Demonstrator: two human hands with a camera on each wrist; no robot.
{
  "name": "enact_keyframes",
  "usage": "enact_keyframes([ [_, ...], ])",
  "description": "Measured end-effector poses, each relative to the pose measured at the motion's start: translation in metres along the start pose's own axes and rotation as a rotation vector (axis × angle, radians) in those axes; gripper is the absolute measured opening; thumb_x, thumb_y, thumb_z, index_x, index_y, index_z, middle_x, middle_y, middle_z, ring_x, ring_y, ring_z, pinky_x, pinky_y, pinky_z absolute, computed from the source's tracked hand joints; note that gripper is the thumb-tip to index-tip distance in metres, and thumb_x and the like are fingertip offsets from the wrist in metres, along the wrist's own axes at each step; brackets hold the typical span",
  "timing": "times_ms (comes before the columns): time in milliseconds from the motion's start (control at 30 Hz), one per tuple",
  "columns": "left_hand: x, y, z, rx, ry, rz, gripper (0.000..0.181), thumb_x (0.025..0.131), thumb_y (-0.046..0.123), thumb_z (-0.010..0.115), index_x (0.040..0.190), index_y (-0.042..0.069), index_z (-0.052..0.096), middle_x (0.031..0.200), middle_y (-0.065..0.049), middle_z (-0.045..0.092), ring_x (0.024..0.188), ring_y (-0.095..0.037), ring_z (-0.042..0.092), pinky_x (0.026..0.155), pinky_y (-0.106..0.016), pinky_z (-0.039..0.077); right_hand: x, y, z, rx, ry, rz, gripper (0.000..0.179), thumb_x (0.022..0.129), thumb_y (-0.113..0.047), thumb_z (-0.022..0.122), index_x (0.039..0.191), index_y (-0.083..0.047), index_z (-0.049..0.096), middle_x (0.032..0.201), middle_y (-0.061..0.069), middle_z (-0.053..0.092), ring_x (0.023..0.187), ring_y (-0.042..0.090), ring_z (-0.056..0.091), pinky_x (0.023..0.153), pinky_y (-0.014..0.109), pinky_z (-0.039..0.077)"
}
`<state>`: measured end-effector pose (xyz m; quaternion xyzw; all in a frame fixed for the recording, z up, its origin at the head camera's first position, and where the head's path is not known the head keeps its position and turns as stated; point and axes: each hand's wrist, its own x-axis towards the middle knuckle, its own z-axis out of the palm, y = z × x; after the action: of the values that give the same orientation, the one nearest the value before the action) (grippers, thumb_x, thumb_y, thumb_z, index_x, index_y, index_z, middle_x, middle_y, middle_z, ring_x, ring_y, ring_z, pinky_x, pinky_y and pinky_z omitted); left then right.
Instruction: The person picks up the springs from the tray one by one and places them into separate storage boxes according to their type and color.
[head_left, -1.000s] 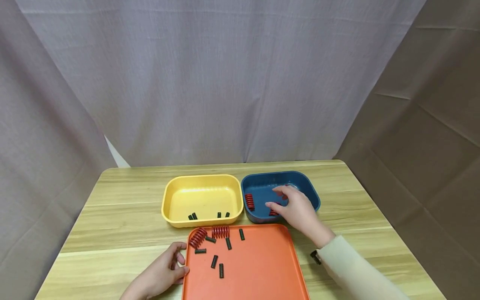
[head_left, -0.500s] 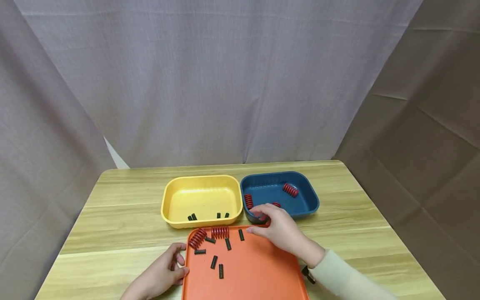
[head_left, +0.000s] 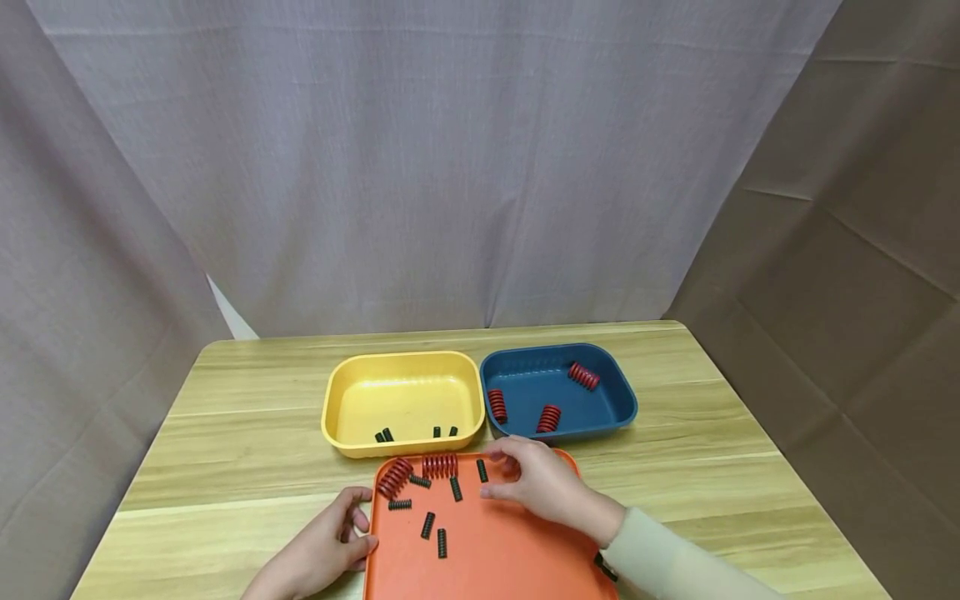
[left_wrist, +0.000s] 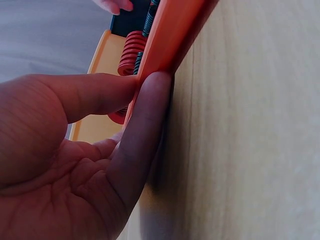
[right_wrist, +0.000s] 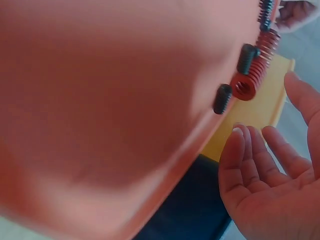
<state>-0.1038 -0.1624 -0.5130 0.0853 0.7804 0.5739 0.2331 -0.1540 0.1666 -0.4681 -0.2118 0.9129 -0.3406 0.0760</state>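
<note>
An orange tray (head_left: 510,550) holds two red springs (head_left: 440,466) and several small black springs (head_left: 442,543) toward its far left part. My left hand (head_left: 321,546) holds the tray's left edge, fingers and thumb at the rim. In the left wrist view that hand (left_wrist: 95,145) has two digits against the rim. Over the tray's far right corner hovers my right hand (head_left: 551,487), thumb and fingers apart with nothing between them. A lone black spring (head_left: 482,471) lies just left of its fingertips. The right wrist view shows this hand (right_wrist: 270,180) with spread fingers.
Behind the tray stand a yellow bin (head_left: 405,358) with several black springs along its near wall, and a blue bin (head_left: 558,348) with three red springs. Both are on a wooden table (head_left: 712,467). Grey curtains (head_left: 420,167) hang around it.
My right hand has moved from above the blue bin toward me and left, over the tray. The red springs in that bin are uncovered. My left hand has stayed at the tray edge.
</note>
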Motion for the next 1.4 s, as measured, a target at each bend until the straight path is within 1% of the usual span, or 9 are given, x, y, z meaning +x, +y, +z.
enact_keyframes([
  [133, 0.000, 0.001, 0.000, 0.001, -0.002, 0.001, 0.055, 0.089, 0.007, 0.068, 0.133, -0.004, 0.037, 0.095, -0.011, 0.045, 0.073, -0.020, 0.051, 0.058, -0.034, 0.055, 0.003, 0.004, 0.006, -0.013, -0.033, 0.018, 0.050, 0.078, -0.036, 0.082, 0.119, -0.015, 0.064, 0.107, -0.001, 0.063, 0.089, 0.016, 0.059, 0.078, 0.030, 0.051],
  [233, 0.000, 0.001, 0.000, 0.003, -0.002, 0.005, 0.055, 0.090, 0.008, 0.068, 0.133, -0.004, 0.037, 0.095, -0.011, 0.045, 0.073, -0.019, 0.051, 0.058, -0.034, 0.055, 0.004, 0.005, 0.010, -0.036, -0.053, 0.016, 0.053, 0.078, -0.037, 0.081, 0.122, -0.016, 0.062, 0.112, -0.002, 0.062, 0.093, 0.014, 0.059, 0.081, 0.031, 0.051],
  [467, 0.000, 0.001, 0.000, 0.008, -0.001, 0.009, 0.055, 0.089, 0.009, 0.069, 0.133, -0.004, 0.037, 0.095, -0.011, 0.046, 0.073, -0.019, 0.051, 0.058, -0.033, 0.055, 0.007, 0.005, 0.014, -0.089, -0.054, 0.000, 0.055, 0.076, -0.039, 0.082, 0.123, -0.016, 0.062, 0.112, -0.003, 0.061, 0.093, 0.014, 0.057, 0.081, 0.031, 0.050],
  [800, 0.001, -0.001, 0.000, -0.026, -0.004, 0.019, 0.053, 0.090, 0.007, 0.067, 0.132, -0.004, 0.036, 0.095, -0.011, 0.045, 0.072, -0.017, 0.051, 0.057, -0.033, 0.054, 0.011, 0.006, 0.016, -0.096, -0.083, 0.012, 0.054, 0.077, -0.037, 0.082, 0.123, -0.015, 0.062, 0.115, -0.003, 0.060, 0.094, 0.012, 0.056, 0.083, 0.031, 0.050],
  [1033, 0.000, -0.001, 0.000, -0.010, -0.001, 0.012, 0.053, 0.090, 0.008, 0.067, 0.132, -0.003, 0.037, 0.095, -0.011, 0.045, 0.072, -0.017, 0.051, 0.057, -0.032, 0.054, 0.011, 0.005, 0.018, -0.095, -0.089, -0.012, 0.045, 0.078, -0.028, 0.082, 0.117, -0.014, 0.064, 0.101, -0.005, 0.058, 0.087, 0.012, 0.053, 0.076, 0.027, 0.047],
  [1300, -0.001, 0.001, 0.001, 0.001, -0.003, 0.010, 0.053, 0.091, 0.009, 0.068, 0.132, -0.004, 0.037, 0.094, -0.010, 0.045, 0.072, -0.018, 0.050, 0.056, -0.032, 0.053, 0.009, 0.005, 0.019, -0.094, -0.112, -0.011, 0.036, 0.082, -0.019, 0.078, 0.115, -0.014, 0.064, 0.093, -0.005, 0.054, 0.080, 0.009, 0.050, 0.069, 0.024, 0.044],
  [1400, -0.001, 0.002, 0.000, 0.005, -0.002, 0.010, 0.053, 0.090, 0.009, 0.068, 0.132, -0.004, 0.037, 0.094, -0.010, 0.045, 0.071, -0.017, 0.050, 0.056, -0.032, 0.053, 0.008, 0.006, 0.019, -0.107, -0.120, -0.013, 0.033, 0.084, -0.017, 0.076, 0.114, -0.013, 0.064, 0.093, -0.005, 0.053, 0.080, 0.009, 0.050, 0.070, 0.024, 0.044],
])
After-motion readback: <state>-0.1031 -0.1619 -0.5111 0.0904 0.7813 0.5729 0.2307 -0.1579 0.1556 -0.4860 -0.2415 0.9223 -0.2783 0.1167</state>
